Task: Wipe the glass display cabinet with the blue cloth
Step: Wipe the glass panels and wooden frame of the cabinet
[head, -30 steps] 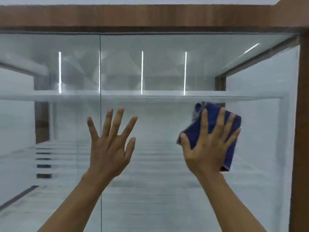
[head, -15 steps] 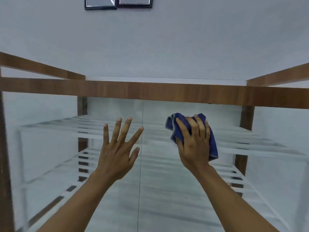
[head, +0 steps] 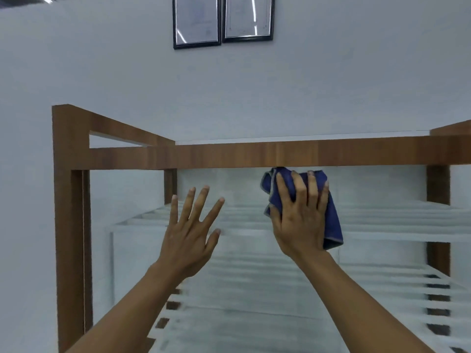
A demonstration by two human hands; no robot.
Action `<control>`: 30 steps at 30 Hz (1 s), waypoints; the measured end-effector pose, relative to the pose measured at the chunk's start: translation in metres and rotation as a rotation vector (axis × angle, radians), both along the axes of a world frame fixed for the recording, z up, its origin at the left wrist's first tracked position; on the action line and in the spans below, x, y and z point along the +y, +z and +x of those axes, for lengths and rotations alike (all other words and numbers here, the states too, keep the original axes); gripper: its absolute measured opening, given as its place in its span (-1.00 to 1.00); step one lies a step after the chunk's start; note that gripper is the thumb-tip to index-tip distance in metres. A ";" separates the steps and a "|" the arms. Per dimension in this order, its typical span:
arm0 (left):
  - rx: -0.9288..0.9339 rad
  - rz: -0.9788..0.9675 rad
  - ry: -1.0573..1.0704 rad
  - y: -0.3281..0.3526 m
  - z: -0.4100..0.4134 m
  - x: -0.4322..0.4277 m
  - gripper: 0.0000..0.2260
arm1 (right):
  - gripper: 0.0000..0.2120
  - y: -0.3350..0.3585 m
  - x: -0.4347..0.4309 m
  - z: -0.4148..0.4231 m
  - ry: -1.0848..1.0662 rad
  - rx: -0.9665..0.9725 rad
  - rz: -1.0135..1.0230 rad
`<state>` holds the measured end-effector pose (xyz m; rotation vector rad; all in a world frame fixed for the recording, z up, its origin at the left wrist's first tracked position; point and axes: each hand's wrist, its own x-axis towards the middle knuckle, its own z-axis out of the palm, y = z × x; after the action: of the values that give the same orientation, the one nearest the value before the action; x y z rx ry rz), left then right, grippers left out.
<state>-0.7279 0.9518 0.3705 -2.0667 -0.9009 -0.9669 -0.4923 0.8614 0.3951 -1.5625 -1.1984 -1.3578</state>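
Your two bare forearms are rising from the bottom edge, both cut off there below the elbow. Your left hand (head: 190, 233) is spreading wide, fingers straight and fanned, gripping nothing; its palm is facing the glass, but you cannot tell whether it is touching the pane. Your right hand (head: 300, 225) is lying flat over the bunched dark blue cloth with grey stitched edging (head: 332, 220), its fingers nearly straight and pressing the cloth against the front pane. The hand is covering the middle of the cloth. Only the folds beside the thumb, the top edge and the right side hanging down to a corner are showing, and whether the thumb is hooking under the fabric is hard to make out.

The cloth is sitting high on the wooden-framed glass display cabinet (head: 254, 155), its top edge just under the brown top rail. The pane itself is almost invisible. Behind it the clear glass shelves (head: 382, 235) are smearing into pale blurred bands, and their number is unclear. The cabinet's right side and lower part are running out of view.

Beyond it the plain pale grey wall (head: 331, 85) is rising to two black-framed pictures (head: 197, 21) hanging side by side, cropped at the top; glare is hiding their contents.
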 end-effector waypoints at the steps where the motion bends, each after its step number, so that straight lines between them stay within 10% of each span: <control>1: 0.009 0.017 -0.034 0.002 -0.008 0.013 -0.44 | -0.38 -0.003 0.009 -0.017 -0.015 0.009 -0.004; 9: -0.094 0.134 -0.190 0.017 -0.083 0.091 -0.49 | -0.31 0.001 0.056 -0.101 0.071 -0.407 -0.285; 16: -0.118 0.214 -0.207 0.013 -0.084 0.107 -0.50 | -0.27 -0.012 0.002 -0.018 -0.136 0.261 0.109; 24: -0.133 0.198 -0.201 0.012 -0.083 0.111 -0.44 | -0.28 -0.005 0.091 -0.140 0.050 -0.275 -0.141; 30: -0.124 0.179 -0.225 0.011 -0.086 0.112 -0.42 | -0.27 -0.024 0.017 -0.028 -0.142 0.383 0.227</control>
<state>-0.8137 1.0642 0.3816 -2.0007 -0.6254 -1.2587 -0.5200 0.8784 0.3715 -1.6705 -0.6891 -1.1653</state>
